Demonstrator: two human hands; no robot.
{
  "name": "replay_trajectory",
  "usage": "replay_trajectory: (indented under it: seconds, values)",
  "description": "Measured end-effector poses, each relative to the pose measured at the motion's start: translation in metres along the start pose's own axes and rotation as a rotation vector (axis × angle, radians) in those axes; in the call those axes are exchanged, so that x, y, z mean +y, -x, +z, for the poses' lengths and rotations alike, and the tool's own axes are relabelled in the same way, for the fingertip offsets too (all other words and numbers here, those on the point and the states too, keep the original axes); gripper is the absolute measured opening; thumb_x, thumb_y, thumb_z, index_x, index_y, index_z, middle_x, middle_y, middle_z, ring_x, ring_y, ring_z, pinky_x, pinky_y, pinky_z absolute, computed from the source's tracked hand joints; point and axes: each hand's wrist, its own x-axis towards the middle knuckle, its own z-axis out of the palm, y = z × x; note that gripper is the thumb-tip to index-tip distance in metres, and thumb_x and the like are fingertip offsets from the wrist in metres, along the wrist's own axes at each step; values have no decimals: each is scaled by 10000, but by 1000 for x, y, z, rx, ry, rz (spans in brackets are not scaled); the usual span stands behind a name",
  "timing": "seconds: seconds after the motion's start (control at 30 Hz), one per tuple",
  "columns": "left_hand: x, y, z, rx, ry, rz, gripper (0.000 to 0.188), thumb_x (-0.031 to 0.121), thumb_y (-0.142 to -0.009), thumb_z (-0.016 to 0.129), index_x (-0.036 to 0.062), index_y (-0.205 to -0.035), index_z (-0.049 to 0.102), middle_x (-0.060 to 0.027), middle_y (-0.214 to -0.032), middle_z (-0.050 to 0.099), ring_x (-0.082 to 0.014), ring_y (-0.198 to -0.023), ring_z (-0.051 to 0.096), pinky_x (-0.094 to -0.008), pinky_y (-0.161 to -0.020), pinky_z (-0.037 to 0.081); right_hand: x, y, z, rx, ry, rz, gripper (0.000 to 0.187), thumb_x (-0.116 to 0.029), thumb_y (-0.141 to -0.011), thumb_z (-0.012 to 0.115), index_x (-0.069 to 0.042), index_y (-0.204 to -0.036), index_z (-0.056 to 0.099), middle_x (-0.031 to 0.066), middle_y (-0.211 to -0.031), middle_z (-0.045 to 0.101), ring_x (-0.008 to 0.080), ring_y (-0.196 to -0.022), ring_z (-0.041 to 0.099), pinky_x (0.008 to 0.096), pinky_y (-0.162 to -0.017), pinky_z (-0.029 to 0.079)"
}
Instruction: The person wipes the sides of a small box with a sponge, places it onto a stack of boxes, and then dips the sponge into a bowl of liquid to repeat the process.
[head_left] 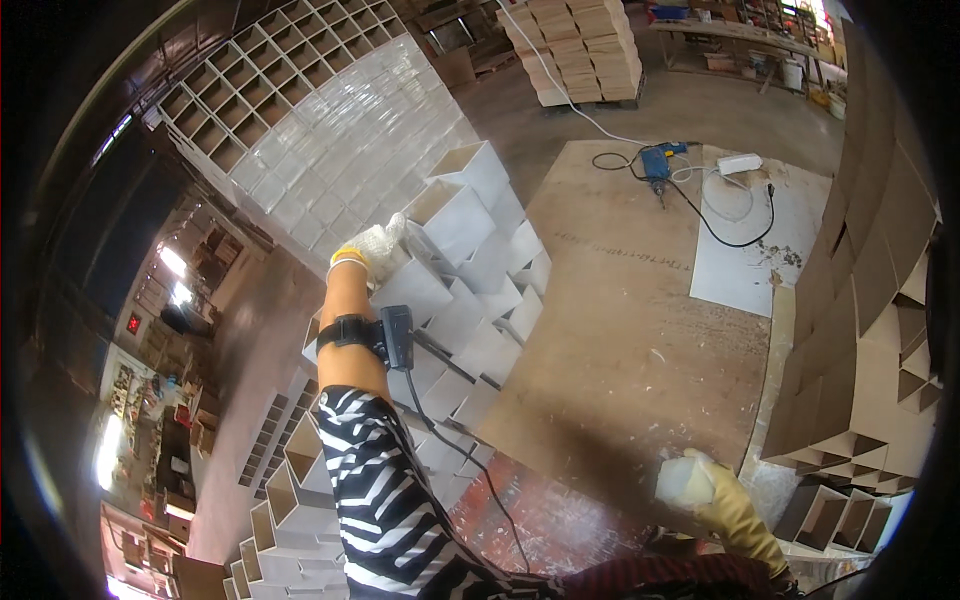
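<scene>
My left hand (376,250), in a whitish glove with a yellow cuff, is stretched out to the stacked white boxes. Its fingers curl at the rim of a white open box (412,290); part of the grip is hidden. Next to it stand more white boxes (455,215), piled with their open ends facing various ways. At the lower right, my right hand (730,500) wears a yellow glove and is closed round a pale, squarish block (685,480), whose kind I cannot make out.
A brown board (600,300) lies on the floor, with a blue power drill (656,162), its cord and a white power strip (740,163) at its far end. Plastic-wrapped boxes (340,150) rise at the far left. Brown cartons (840,330) line the right side.
</scene>
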Motion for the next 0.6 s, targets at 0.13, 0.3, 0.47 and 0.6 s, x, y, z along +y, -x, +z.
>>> replay_trajectory:
  seconds: [0.13,0.3,0.47,0.6]
  values:
    - [-9,-4,19,-97,224,-5,794,674,-976,242,40,-1213,656,-137,-1050,718,-258,-916,628,-391,-840,489,15,0,4,13,12,-22,917,17,-611,821,-140,-1442,465,148,-1227,622,332,-1141,559,385,-1020,463]
    - [-25,-8,16,-21,102,59,853,696,-969,190,47,-1344,597,-182,-1183,693,-275,-941,630,-410,-874,481,13,2,9,39,-105,19,889,6,-646,801,-152,-1448,454,167,-1172,608,323,-1124,564,379,-1003,476]
    - [8,29,8,-104,365,-41,873,725,-950,211,54,-1365,585,-214,-1189,682,-326,-987,655,-434,-917,479,13,3,11,40,-38,0,877,2,-669,791,-161,-1458,445,174,-1191,587,325,-1128,565,372,-999,481]
    - [1,13,16,-326,824,-46,819,678,-976,220,59,-1370,585,-211,-1207,678,-320,-997,681,-427,-930,481,8,5,10,54,-30,39,886,9,-671,780,-168,-1468,436,182,-1210,574,334,-1131,563,374,-1002,481]
